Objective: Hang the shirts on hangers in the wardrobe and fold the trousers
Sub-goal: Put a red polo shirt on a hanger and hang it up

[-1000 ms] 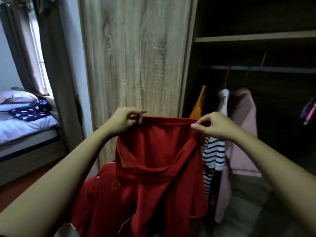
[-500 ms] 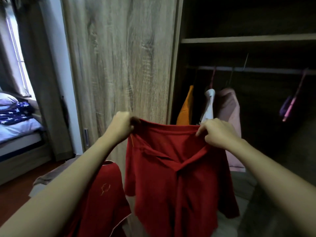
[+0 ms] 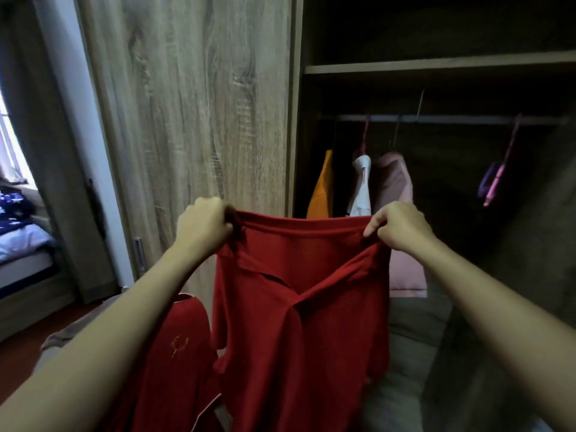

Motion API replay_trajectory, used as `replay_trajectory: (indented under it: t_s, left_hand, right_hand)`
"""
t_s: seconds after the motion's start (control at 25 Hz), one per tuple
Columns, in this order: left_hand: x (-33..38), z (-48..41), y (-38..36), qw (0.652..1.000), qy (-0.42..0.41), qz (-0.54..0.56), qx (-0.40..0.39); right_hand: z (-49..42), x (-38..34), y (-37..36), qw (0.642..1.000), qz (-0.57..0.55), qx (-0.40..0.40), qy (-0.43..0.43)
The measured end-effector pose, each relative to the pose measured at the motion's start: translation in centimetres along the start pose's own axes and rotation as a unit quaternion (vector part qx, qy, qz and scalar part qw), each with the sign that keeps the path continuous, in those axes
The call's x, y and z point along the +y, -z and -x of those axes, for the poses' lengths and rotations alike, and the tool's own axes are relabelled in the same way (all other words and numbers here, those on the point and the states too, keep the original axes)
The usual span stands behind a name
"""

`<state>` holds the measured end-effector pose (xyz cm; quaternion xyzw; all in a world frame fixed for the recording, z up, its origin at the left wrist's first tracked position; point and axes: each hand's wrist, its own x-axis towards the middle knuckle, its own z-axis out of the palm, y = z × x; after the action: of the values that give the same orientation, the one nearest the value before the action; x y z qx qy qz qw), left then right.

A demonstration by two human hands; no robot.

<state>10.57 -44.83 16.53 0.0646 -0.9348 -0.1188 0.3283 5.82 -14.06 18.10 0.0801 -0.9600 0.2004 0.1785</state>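
Head view: both hands, left (image 3: 204, 224) and right (image 3: 400, 227), pinch the red shirt (image 3: 299, 322), now stretched wider and nearer the wardrobe rail (image 3: 436, 119); hanger comes next.

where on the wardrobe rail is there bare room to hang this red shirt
Free: the rail between the pink garment and the purple and pink hangers. Crowded: the left end, where the orange garment, white shirt and pink garment hang close together.
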Motion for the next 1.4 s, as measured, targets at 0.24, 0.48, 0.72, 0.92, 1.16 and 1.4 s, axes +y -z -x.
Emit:
replay_trajectory:
  t_s: [0.24,0.48,0.72,0.92,1.16,1.4]
  left_hand:
    - [1.3,0.7,-1.2,0.998,0.059,0.002,0.038]
    - [5.5,1.2,-0.7,0.991,-0.11,0.071,0.034]
    - [9.4,-0.4,0.1,0.982,-0.161,0.086,0.046]
    - [9.6,-2.1,3.1,0.977,-0.14,0.114,0.11]
    - [5.7,-2.7,3.4,0.973,0.005,0.173,0.154]
    - [2.9,-2.3,1.9,0.979,0.06,0.18,0.076]
  right_hand:
    - [0.9,2.4,-1.4,0.999,0.045,-0.001,0.03]
    - [2.4,5.1,-0.3,0.997,-0.018,0.043,0.054]
    - [4.3,-1.2,-9.1,0.937,-0.206,-0.221,0.173]
    - [4.9,-0.4,-15.3,0.944,-0.206,-0.158,0.201]
    - [3.4,3.8,-13.0,0.932,-0.269,-0.071,0.233]
    - [-1.0,6.6,1.5,0.967,-0.151,0.044,0.203]
